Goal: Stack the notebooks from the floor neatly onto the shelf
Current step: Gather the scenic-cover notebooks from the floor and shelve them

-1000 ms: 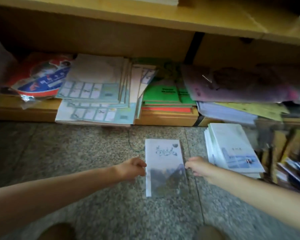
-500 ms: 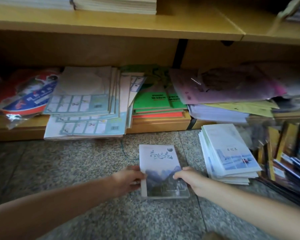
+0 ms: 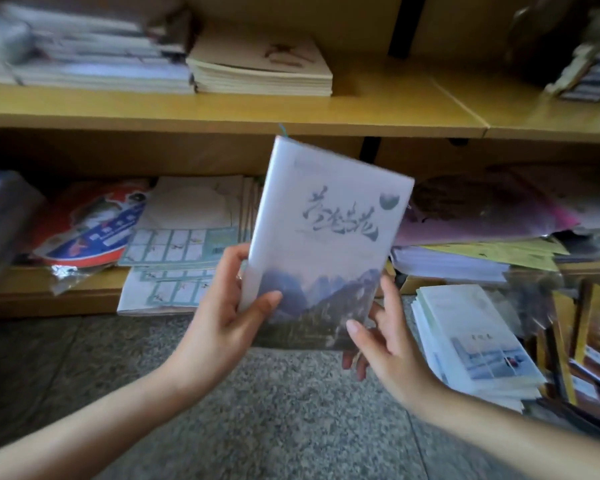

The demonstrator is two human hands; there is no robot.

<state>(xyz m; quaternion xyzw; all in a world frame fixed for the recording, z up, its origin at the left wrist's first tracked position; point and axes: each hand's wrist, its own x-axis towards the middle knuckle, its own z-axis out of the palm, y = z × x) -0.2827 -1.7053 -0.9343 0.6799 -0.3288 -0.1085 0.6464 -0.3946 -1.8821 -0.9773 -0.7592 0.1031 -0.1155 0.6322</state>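
Observation:
A white notebook [image 3: 323, 237] with dark calligraphy and a mountain picture is held up off the floor, tilted, in front of the yellow wooden shelf [image 3: 291, 109]. My left hand [image 3: 229, 317] grips its lower left edge, thumb on the cover. My right hand [image 3: 385, 337] holds its lower right corner, fingers behind it. On the floor at the right lies a pile of pale notebooks [image 3: 475, 341]. A stack of beige notebooks [image 3: 260, 71] sits on the upper shelf board.
The lower shelf holds squared-paper exercise books [image 3: 184, 244], a red and blue packet [image 3: 87, 230], pink and yellow papers [image 3: 482, 220]. Blurred stacks [image 3: 90, 60] fill the upper shelf's left. Dark books [image 3: 589, 358] lean at the far right. Speckled stone floor [image 3: 257, 410] lies below.
Both hands closed on the notebook lying on the floor and lifted it up toward the shelf. The view tilted upward, showing the upper shelf board.

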